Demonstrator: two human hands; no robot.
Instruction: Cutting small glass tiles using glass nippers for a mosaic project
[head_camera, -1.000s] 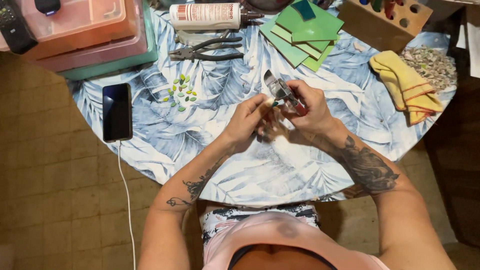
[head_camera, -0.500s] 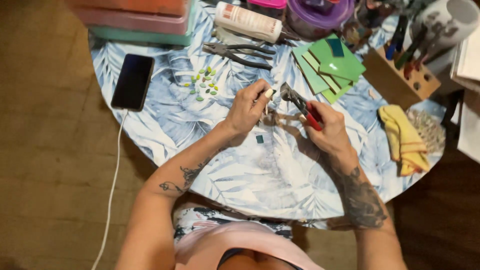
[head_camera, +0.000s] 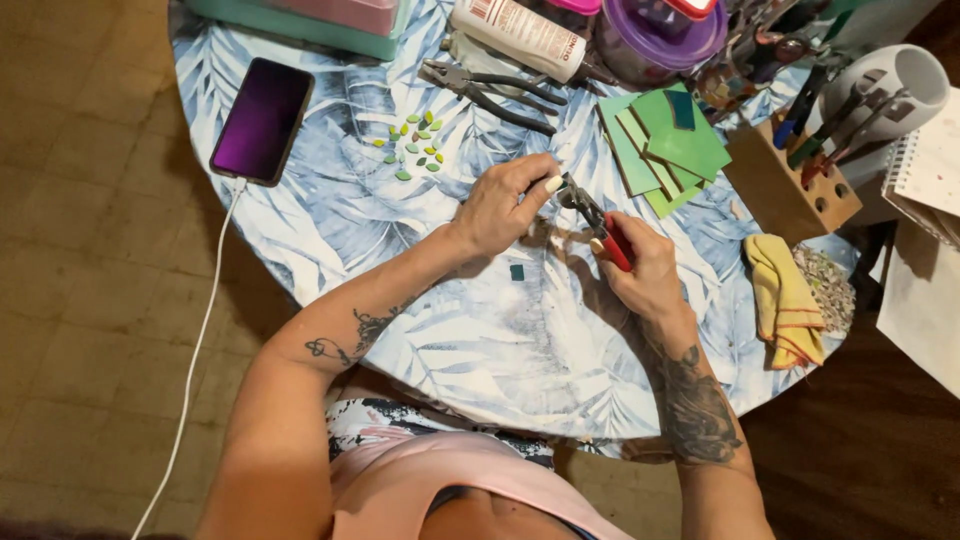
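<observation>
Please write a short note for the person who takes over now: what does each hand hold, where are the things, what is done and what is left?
Right hand: grip shut on red-handled nippers, nose pointing at the left fingertips.
Left hand: pinches something at the nipper nose; too small to tell what.
On the table: one small dark green piece below the hands, cut green leaves by the phone, green sheets to the right, spare pliers above.
Done: a small pile of leaves. Left: the sheets are uncut.

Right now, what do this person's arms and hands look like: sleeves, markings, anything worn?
Both arms are bare, with no sleeves; a pale pink top shows at the chest. The left forearm carries dark line tattoos of scrolling shapes. The right forearm has a larger, densely shaded dark tattoo. The left hand and right hand wear no gloves.
</observation>
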